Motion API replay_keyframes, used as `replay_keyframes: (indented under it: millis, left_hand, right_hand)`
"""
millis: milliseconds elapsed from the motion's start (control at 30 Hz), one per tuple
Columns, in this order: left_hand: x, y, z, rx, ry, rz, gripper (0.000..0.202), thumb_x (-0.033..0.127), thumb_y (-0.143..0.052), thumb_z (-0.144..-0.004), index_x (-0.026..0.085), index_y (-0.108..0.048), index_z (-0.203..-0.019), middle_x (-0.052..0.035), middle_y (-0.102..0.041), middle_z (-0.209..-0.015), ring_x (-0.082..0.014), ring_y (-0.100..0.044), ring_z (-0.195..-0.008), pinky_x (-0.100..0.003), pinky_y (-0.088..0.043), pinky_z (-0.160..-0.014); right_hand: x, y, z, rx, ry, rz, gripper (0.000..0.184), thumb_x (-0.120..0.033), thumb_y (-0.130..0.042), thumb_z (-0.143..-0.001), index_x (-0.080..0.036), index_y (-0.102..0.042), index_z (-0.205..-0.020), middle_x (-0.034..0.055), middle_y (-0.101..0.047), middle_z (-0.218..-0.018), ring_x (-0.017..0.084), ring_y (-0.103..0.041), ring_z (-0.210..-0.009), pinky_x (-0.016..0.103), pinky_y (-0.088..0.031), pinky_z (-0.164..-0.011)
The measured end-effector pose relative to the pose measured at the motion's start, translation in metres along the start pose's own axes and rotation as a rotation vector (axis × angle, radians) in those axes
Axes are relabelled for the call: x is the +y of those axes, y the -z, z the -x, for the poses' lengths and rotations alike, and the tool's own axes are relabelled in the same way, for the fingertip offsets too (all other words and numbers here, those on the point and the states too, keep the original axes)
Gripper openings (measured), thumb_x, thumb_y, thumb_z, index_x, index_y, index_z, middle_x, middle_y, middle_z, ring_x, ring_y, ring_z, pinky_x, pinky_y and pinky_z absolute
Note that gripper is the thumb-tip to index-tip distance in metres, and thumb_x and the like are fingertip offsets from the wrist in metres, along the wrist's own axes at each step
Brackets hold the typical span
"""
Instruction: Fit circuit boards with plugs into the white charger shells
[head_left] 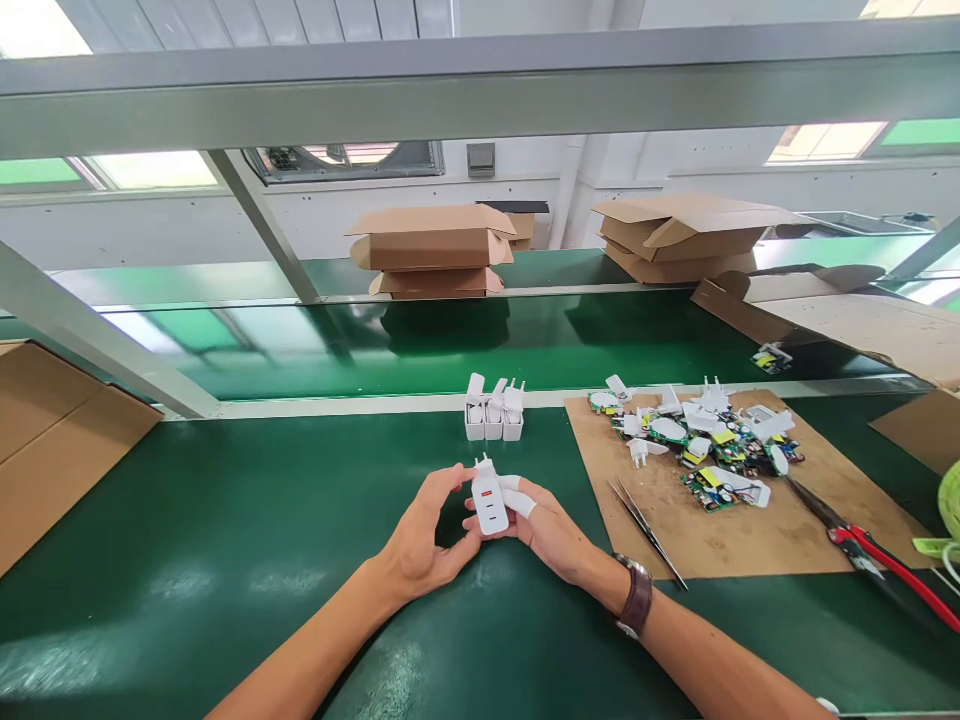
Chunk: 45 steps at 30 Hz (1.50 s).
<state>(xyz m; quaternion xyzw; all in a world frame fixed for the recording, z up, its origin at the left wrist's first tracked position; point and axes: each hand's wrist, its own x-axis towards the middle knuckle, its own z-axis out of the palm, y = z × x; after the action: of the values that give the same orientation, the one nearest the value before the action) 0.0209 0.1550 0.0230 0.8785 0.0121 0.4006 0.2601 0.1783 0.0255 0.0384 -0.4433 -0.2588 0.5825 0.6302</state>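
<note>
A white plug-in charger [490, 505] with a red port and two dark slots on its face is held between both hands, prongs pointing away from me. My left hand [429, 540] grips it from the left, thumb near its lower end and fingertips at its upper edge. My right hand [546, 525], with white tape on its fingers, closes on the right side and underneath. Just beyond stand several white charger housings [493, 420] in a row, loose parts sticking up from them.
On the right, a brown board [592, 460] bears a pile of circuit boards and white plastic parts [705, 440], tweezers [649, 535] and red-handled pliers [862, 545]. Cardboard boxes [435, 245] stand on the far ledge, another box [64, 440] at left. A metal beam [480, 90] crosses overhead.
</note>
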Motion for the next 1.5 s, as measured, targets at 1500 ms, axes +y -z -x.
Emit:
replay_keyframes:
  millis: [1500]
  left_hand:
    - [-0.071,0.013,-0.016,0.135,0.469,-0.145,0.068,0.041,-0.075,-0.082,0.025,-0.050,-0.144,-0.0077,-0.070,-0.112,-0.0203,-0.070,-0.083,-0.043,-0.063,-0.082]
  right_hand:
    - [0.010,0.014,-0.013,0.312,0.520,0.652,0.025,-0.033,-0.058,-0.094,-0.023,-0.065,-0.116,0.0058,-0.069,-0.107,0.019,-0.068,-0.094,0.039,-0.059,-0.089]
